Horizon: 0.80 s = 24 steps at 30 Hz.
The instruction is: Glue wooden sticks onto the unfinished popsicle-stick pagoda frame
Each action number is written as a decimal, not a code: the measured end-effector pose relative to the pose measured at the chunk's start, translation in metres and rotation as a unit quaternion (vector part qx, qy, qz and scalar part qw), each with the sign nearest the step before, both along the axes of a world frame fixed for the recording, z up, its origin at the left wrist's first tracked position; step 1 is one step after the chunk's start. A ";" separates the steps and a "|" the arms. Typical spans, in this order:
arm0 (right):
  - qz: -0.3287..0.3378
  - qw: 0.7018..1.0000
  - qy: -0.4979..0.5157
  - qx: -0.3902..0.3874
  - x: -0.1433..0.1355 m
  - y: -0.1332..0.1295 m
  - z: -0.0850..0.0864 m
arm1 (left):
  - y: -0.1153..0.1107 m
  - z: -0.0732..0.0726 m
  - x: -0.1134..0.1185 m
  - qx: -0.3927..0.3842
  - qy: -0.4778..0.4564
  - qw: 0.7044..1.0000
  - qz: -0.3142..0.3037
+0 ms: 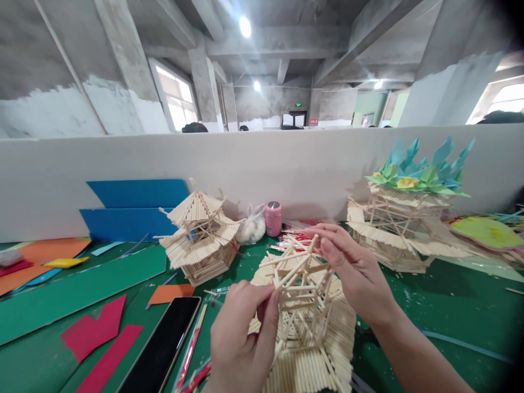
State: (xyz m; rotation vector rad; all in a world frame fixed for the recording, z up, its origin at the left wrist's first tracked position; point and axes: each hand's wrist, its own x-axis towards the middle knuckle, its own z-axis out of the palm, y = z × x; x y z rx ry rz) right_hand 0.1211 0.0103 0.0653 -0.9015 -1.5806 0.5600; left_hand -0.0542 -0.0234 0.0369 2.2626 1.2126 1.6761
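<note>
A wooden stick structure (303, 305) stands on the green table in front of me, an open frame of sticks rising from a wide sloped tier of sticks laid side by side. My left hand (248, 327) pinches the end of a stick at the frame's upper left corner, thumb and forefinger together. At the upper right my right hand (354, 267) has its thumb and fingers close round the top end of a raised stick (315, 240). What lies between the right fingers is partly hidden.
A finished-looking stick pavilion (200, 234) stands left, another stick model (397, 229) with paper leaves right. A pink jar (273, 218) and bag of white balls (251, 226) stand behind. A black phone (161, 346), coloured paper (96, 327) and stick packets (192, 346) lie left.
</note>
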 end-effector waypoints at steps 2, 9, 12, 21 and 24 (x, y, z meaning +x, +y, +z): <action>0.001 1.000 -0.004 0.001 0.000 0.000 0.000 | 0.000 -0.001 0.000 -0.001 0.000 1.000 0.003; 0.007 1.000 0.001 0.005 0.001 0.000 0.000 | 0.000 0.000 0.000 -0.013 -0.006 1.000 -0.003; 0.007 1.000 0.002 0.006 0.001 0.000 -0.001 | 0.000 0.001 0.000 -0.013 -0.006 1.000 -0.003; 0.005 1.000 -0.005 0.011 -0.001 0.000 0.002 | 0.001 -0.002 0.001 -0.011 -0.012 1.000 0.003; 0.007 1.000 -0.002 0.013 -0.001 -0.001 0.002 | 0.001 -0.002 0.001 -0.009 -0.011 1.000 0.006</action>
